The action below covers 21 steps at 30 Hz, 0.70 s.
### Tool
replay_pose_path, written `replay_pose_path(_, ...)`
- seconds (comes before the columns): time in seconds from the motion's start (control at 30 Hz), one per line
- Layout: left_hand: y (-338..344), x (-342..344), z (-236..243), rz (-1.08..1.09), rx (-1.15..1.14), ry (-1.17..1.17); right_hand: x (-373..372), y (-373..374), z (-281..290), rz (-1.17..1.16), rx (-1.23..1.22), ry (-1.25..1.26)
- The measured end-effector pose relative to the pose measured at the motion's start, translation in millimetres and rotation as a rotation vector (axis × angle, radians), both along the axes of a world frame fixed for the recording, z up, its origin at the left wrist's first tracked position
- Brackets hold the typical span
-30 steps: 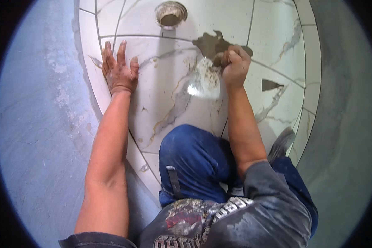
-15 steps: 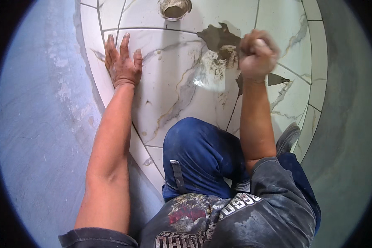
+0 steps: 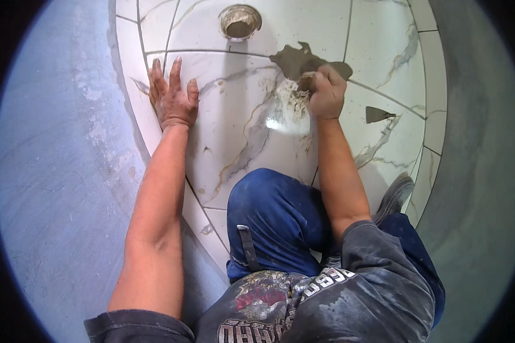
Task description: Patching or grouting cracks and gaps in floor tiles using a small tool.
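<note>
My left hand (image 3: pixel 174 103) lies with spread fingers on a white, marble-veined tile (image 3: pixel 223 114), close to its left edge. The right hand (image 3: pixel 328 94) is closed, low over a wet grey patch of grout-like paste (image 3: pixel 297 60). Beside its fingers shows a small brownish thing (image 3: pixel 306 83); whether it is a tool or a lump cannot be made out. Left of this hand, a smeared, shiny wet area (image 3: pixel 289 108) covers part of the tile. A dark grey, pointed triangular piece or patch (image 3: pixel 379 115) lies to the right of my wrist.
A round pipe opening (image 3: pixel 240 26) with a crusted rim stands at the far middle. Narrow border tiles (image 3: pixel 435 74) run along both sides, with a bluish wall-like surface (image 3: pixel 57 143) at left. My bent knee (image 3: pixel 272 211) and a shoe (image 3: pixel 396 194) are close by.
My right hand has moved left and slightly down, from beside the grey paste to its lower right edge. The left hand keeps its place on the tile; the view has shifted slightly.
</note>
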<state>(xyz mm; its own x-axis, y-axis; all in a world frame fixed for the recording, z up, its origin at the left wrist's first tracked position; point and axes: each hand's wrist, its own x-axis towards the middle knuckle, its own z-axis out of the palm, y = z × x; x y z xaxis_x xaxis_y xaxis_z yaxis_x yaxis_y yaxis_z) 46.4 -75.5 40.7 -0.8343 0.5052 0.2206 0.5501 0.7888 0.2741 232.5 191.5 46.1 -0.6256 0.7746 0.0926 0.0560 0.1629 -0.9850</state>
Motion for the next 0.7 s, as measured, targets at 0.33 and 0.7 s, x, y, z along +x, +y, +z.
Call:
replay_pose_path(0.33,-7,-1,2,0.017,-0.042,0.004,-13,-12,14,0.052,-0.113,0.092)
replay_pose_path(0.7,-13,-3,-3,0.013,-0.053,0.014,-19,-4,13,0.018,0.022,0.06)
